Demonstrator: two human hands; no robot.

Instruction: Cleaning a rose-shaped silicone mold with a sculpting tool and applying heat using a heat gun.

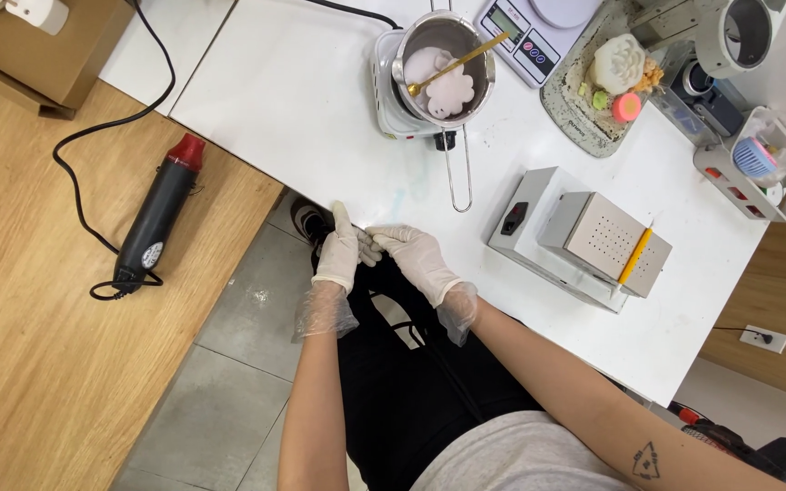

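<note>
Looking down from the head view, the person is sitting at the lower edge of the white rectangular worktable, and both hands are meeting just left of centre in the frame. The left hand in a thin translucent glove is standing fingers-up against the table edge, while the right hand in a matching translucent glove is reaching across to it, fingertips touching the left glove at the knuckles; it looks like the glove is being tugged snug, though whether the fingers are actually pinching the film I cannot tell. Neither hand is holding any tool. Straight above them, in the upper middle, a small steel saucepan with a long wire handle is sitting on a compact white hotplate, pale pink wax pieces resting inside with a gold-coloured spoon leaning on the rim, handle pointing up-right, probably left there for stirring. To the right, a grey metal box with a perforated lid is carrying a yellow pencil along its edge. At left, a black heat gun with a red nozzle is lying on the wooden surface, its cord looping away from the hot pan.
</note>
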